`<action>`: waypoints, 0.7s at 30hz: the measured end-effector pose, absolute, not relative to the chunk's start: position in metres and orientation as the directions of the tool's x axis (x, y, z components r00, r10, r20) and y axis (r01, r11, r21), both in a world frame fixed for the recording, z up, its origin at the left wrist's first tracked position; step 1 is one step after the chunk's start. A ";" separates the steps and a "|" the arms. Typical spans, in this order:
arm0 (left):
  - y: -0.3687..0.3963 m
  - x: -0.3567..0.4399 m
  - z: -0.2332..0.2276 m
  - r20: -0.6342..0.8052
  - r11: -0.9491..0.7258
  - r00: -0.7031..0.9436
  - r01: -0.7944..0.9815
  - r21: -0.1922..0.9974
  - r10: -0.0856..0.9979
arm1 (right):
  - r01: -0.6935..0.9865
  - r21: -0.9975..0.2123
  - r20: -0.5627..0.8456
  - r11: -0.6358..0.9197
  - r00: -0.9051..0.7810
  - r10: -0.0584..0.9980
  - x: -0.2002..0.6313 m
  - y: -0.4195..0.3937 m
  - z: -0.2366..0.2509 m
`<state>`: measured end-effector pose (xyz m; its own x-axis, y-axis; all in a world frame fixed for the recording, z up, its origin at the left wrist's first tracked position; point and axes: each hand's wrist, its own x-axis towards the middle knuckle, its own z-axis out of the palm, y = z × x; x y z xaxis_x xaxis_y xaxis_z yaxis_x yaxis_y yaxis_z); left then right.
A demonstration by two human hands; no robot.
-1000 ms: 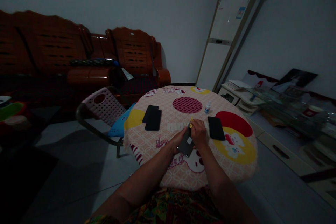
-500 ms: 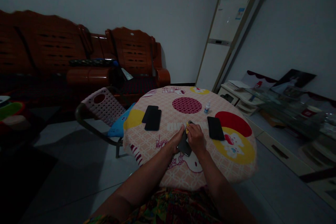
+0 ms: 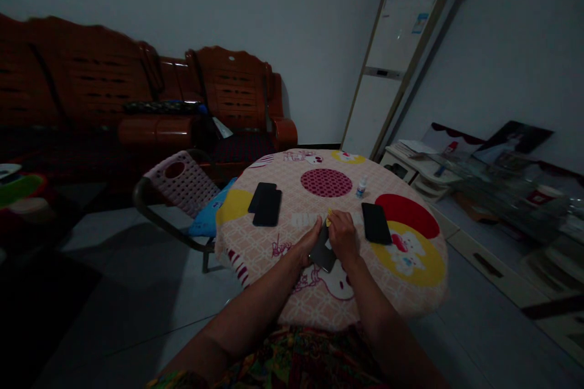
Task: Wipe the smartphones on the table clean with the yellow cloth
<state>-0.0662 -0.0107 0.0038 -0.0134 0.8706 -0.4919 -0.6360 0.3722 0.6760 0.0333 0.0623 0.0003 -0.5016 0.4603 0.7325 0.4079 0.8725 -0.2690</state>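
Observation:
A dark smartphone (image 3: pixel 322 255) is held low over the near part of the round table. My left hand (image 3: pixel 308 245) grips its left edge, the thumb along the side. Pinched in the fingers of my right hand (image 3: pixel 342 232) is a small yellow cloth (image 3: pixel 329 217), pressed against the phone's upper part; most of it is hidden by the fingers. Right of my hands lies another black phone (image 3: pixel 376 223). On the left two black phones (image 3: pixel 267 206) lie overlapping. Beyond my right hand stands a small white bottle (image 3: pixel 361 187) with a blue label.
A patterned cloth covers the table (image 3: pixel 292 194). To its left is a woven chair (image 3: pixel 182 177) with a blue package (image 3: pixel 210 213) on the seat. Wooden sofas (image 3: pixel 230 88) line the back wall. A low cabinet (image 3: pixel 479 258) with a glass top runs along the right.
My right hand has shifted slightly up and right on the phone with the yellow cloth. More of the phone's surface shows. My left hand keeps its grip.

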 end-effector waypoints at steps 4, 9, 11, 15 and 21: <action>-0.010 -0.067 0.006 -0.494 0.358 0.004 -0.695 0.624 0.869 | 0.394 -0.250 0.718 0.884 -0.538 0.443 0.037 0.052 -0.001; -0.009 -0.068 0.008 -0.510 0.332 0.000 -0.759 0.560 0.860 | 0.436 -0.263 0.704 0.861 -0.524 0.480 0.040 0.049 -0.005; -0.009 -0.069 0.009 -0.513 0.327 0.008 -0.779 0.535 0.859 | 0.451 -0.278 0.705 0.848 -0.505 0.499 0.042 0.050 -0.005; -0.009 -0.070 0.011 -0.510 0.332 0.036 -0.798 0.503 0.859 | 0.473 -0.305 0.699 0.827 -0.478 0.532 0.044 0.050 -0.006; -0.009 -0.069 0.011 -0.520 0.326 0.023 -0.803 0.499 0.854 | 0.440 -0.300 0.693 0.847 -0.510 0.510 0.040 0.051 -0.006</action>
<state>-0.0692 -0.0089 0.0105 0.0234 0.8540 -0.5197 -0.8032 0.3256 0.4989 0.0403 0.0511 -0.0063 -0.5096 0.5103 0.6928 0.4396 0.8465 -0.3002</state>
